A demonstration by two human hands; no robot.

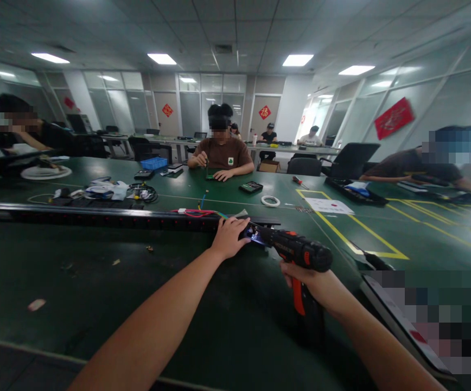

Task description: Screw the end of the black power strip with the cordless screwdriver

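My right hand (pixel 306 274) is wrapped round the grip of a black and orange cordless drill (pixel 296 250). The drill lies level, its nose pointing left at the end of a long black bar (pixel 166 221) on the table. Over that end of the bar rests my left hand (pixel 230 238), fingers stretched out to the right and thumb apart on the near side. Light falls on a small circuit board (pixel 255 235) between my left hand and the drill's nose. The drill's tip is too small to make out. Red wires (pixel 197 212) run along the bar's top.
Across the green table (pixel 138 309), a person in a brown shirt (pixel 221 155) works. Behind the bar lie coiled black cables (pixel 144 193), a blue basket (pixel 154 163), a white ring (pixel 270 201) and a screwdriver (pixel 299 182). A framed panel (pixel 406 326) sits at right.
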